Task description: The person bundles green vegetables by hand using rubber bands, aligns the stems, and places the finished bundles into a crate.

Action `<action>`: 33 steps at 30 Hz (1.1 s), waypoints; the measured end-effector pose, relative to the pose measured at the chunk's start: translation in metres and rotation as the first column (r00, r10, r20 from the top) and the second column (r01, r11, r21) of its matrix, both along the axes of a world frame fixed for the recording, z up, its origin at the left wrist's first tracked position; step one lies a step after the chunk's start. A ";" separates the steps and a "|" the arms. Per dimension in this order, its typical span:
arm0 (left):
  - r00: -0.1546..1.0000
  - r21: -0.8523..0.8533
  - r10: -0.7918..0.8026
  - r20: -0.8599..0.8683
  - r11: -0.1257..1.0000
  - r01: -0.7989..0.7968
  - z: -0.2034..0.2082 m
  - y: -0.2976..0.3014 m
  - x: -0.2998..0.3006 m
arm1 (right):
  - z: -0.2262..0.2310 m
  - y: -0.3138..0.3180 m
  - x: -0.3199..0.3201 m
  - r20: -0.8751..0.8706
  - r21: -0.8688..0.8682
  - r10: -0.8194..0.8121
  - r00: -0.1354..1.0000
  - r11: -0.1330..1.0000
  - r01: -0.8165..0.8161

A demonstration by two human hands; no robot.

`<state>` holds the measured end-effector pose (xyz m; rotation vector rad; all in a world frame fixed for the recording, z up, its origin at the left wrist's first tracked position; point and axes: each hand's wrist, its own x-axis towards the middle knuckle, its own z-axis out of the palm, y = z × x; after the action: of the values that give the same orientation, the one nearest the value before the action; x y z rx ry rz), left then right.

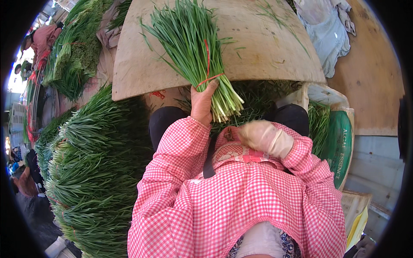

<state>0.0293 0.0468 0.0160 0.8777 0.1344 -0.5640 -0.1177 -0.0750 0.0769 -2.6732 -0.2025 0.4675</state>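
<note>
Gingham smock (245,189), green bunch (193,49) overhanging board (266,53) edge

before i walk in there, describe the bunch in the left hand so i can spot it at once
Find the pale wooden board at top centre. At its near edge, the left hand grips a bunch of long green leaves, tips toward the picture's top. Unlike the green pile at lower left, it is held alone, a red tie above its pale stem ends.
</note>
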 end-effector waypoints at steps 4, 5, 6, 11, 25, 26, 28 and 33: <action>1.000 0.056 0.013 0.027 0.998 -0.015 -0.001 -0.004 -0.001 | 0.041 -0.003 -0.007 0.018 0.031 -0.075 0.997 0.997 0.075; 0.999 0.087 0.028 0.042 0.996 -0.032 0.000 -0.002 -0.001 | 0.060 0.006 0.003 0.167 0.089 -0.141 0.976 0.988 0.127; 0.998 0.103 0.028 0.054 0.994 -0.033 -0.004 -0.001 0.001 | 0.073 0.017 0.015 0.234 0.130 -0.190 0.953 0.978 0.163; 0.988 0.226 0.016 0.151 0.973 -0.050 -0.015 -0.005 0.001 | 0.027 0.036 0.061 0.317 -0.109 -0.183 0.931 0.968 0.228; 0.997 0.107 -0.007 0.077 0.994 -0.001 -0.016 -0.001 -0.002 | 0.019 0.036 0.052 0.300 -0.181 -0.228 0.926 0.940 0.289; 0.997 0.105 -0.012 0.071 0.994 0.004 -0.014 -0.002 -0.003 | 0.013 0.037 0.048 0.303 -0.179 -0.235 0.923 0.938 0.297; 0.999 0.107 -0.018 0.045 0.994 0.013 -0.007 -0.003 -0.006 | 0.011 0.036 0.042 0.204 -0.164 -0.260 0.944 0.941 0.295; 0.999 0.054 -0.013 0.052 0.998 0.010 -0.013 -0.001 -0.001 | 0.059 0.016 0.038 0.383 -0.022 -0.204 0.901 0.973 0.230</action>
<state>0.0282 0.0462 0.0025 0.9457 0.0972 -0.5499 -0.0798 -0.0586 0.1361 -2.7850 0.0040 -0.1204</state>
